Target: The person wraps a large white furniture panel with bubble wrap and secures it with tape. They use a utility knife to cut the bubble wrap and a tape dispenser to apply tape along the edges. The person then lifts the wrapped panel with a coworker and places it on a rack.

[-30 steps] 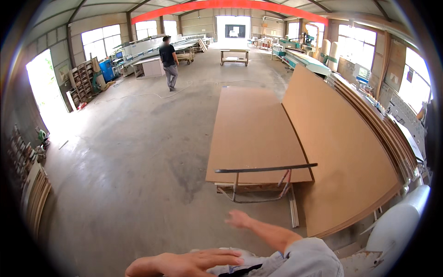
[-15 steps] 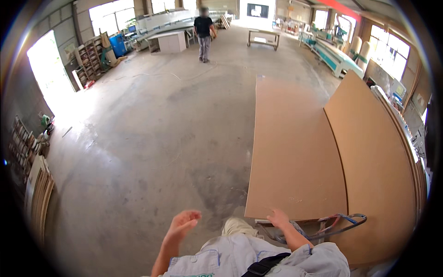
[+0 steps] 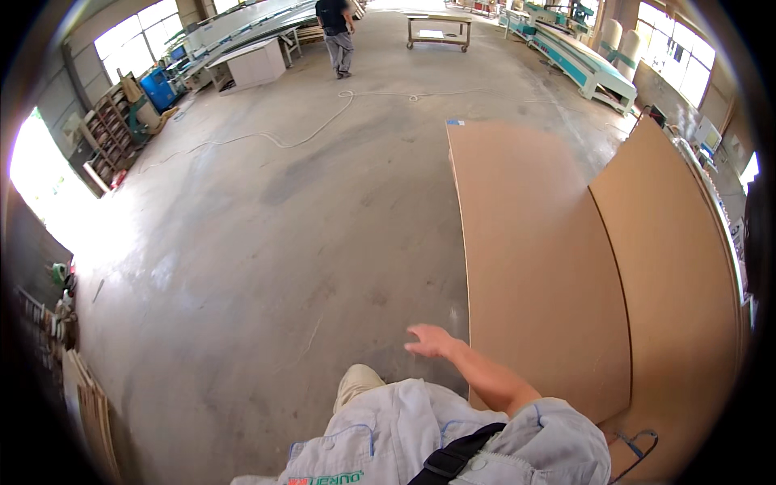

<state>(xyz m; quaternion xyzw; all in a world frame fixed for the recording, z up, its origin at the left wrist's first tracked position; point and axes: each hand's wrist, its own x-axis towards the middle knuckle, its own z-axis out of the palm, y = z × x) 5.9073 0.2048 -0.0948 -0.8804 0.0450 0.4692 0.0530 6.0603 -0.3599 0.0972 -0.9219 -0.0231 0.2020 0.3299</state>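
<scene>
My right hand [image 3: 429, 341] reaches forward in front of my body, its fingers loosely apart and nothing in them. It hangs just left of a large flat brown board [image 3: 541, 267], without touching it as far as I can see. A second large brown board [image 3: 667, 242] stands upright and leans along the right side, its lower edge meeting the flat one. My left hand is out of view. Part of a dark curved bar [image 3: 644, 443] shows at the lower right, its rest hidden behind my sleeve.
A person [image 3: 335, 36] in dark top stands at the far end, near a white cabinet [image 3: 255, 65]. A wheeled trolley [image 3: 438, 32] and a long teal-and-white machine [image 3: 570, 61] stand beyond. A pale hose [image 3: 283, 144] crosses the concrete floor. Leaning panels [image 3: 90, 404] are at lower left.
My left hand has dropped out of view. The right hand has moved left and forward, away from the board's near edge. My view has moved forward and tilted down; the distant person has turned.
</scene>
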